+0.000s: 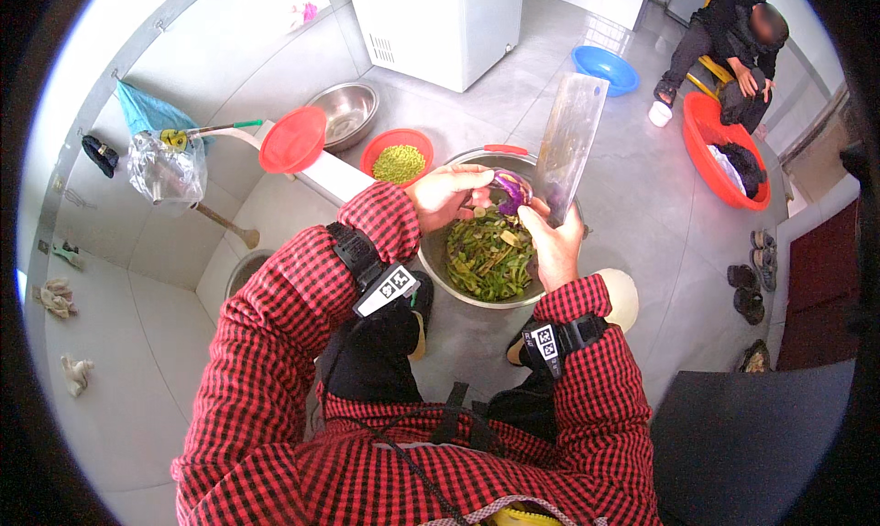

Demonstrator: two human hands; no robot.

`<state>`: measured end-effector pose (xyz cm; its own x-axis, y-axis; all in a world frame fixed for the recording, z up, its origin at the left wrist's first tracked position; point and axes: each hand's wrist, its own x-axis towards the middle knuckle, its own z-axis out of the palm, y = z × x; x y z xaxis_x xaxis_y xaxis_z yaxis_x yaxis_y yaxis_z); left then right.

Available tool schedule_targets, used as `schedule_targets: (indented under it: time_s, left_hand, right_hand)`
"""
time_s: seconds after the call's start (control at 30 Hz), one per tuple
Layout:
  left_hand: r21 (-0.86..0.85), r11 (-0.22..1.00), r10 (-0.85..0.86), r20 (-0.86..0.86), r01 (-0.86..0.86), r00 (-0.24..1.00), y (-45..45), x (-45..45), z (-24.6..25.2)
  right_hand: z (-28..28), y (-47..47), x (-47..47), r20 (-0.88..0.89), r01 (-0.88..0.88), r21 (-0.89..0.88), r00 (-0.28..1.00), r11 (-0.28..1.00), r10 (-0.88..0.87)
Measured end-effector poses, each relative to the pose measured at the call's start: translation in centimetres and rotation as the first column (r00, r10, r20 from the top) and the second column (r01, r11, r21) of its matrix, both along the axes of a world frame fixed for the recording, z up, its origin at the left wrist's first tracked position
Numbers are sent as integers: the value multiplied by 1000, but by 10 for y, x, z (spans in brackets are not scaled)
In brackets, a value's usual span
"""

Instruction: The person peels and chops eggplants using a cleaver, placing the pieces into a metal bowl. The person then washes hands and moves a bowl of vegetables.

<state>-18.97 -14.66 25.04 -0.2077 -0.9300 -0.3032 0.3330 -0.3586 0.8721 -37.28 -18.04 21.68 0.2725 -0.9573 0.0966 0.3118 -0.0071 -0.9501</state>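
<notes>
My left hand holds a purple vegetable piece, perhaps an eggplant or cabbage scrap, by its left side. My right hand grips a broad-bladed cleaver, whose blade points up and away from me; the right fingertips touch the purple piece too. Both hands are above a large metal basin, which holds chopped green vegetables. A red grip sits on the basin's far rim. The cleaver's handle is hidden in my right hand.
A red bowl of green beans or peas, a red basket and a steel bowl lie beyond my left hand. A blue basin is ahead. At right a seated person is beside a red tub.
</notes>
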Motion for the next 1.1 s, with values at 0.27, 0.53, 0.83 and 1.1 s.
schedule_targets:
  time_s: [0.27,0.53,0.83,1.1]
  left_hand:
    - [-163,948,249,-148,-272,957,0,-21,-4]
    - [-313,917,375,465,-248,802,10,-19,-9]
    - [77,928,339,237,-366,910,-3,-35,-7]
    - [-30,934,358,138,-357,924,-4,-11,-35]
  right_hand:
    - [-5,-3,7,-14,82,-126,996,989,-85]
    - [5,1,6,-295,185,-312,913,932,-280]
    - [0,14,11,-224,43,-398,964,916,-143]
    - [2,6,8,-166,93,-482,967,871,-195]
